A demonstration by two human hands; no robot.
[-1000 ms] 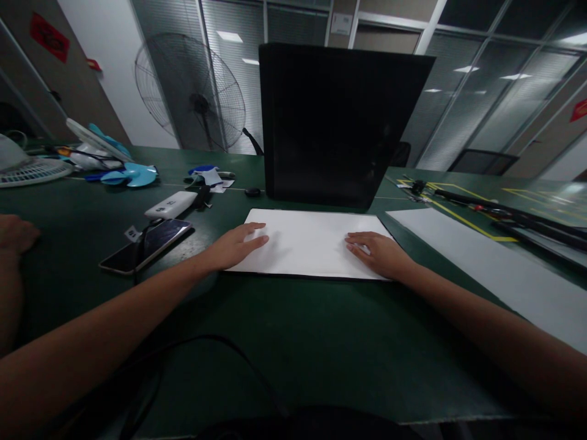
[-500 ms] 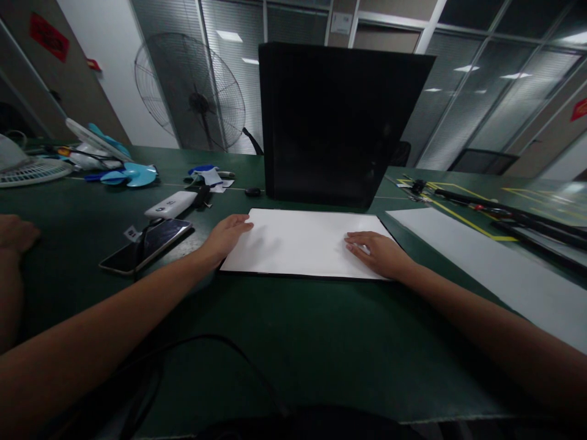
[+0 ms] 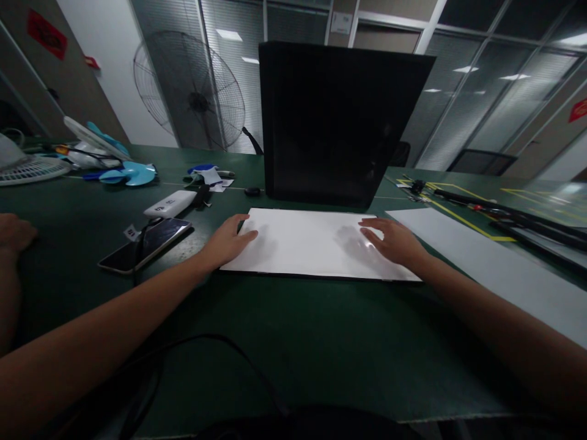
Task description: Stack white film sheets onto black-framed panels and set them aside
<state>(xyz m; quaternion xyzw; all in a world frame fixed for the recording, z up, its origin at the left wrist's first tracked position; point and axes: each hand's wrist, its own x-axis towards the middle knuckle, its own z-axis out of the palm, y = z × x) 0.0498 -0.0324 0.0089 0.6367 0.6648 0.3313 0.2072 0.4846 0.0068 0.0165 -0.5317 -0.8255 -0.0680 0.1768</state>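
A flat white board point(image 3: 307, 244) with a dark edge lies on the green table, between my two hands. My left hand point(image 3: 229, 239) is at its left edge, thumb and fingers apart, the thumb over the white surface. At the right end of the board is my right hand point(image 3: 389, 238), its fingers spread and curved above the surface, with nothing held. Behind the board stands a large black panel point(image 3: 339, 122).
To the left lie a phone point(image 3: 147, 246), a white power bank point(image 3: 170, 203) and a person's hand point(image 3: 16, 232). A white sheet point(image 3: 486, 263) and black rods point(image 3: 513, 217) lie on the right. A cable point(image 3: 215, 336) crosses the near table.
My right hand has shifted right and slightly away from me. My left thumb has opened away from the fingers, over the board. The board's visible right end now reaches farther right.
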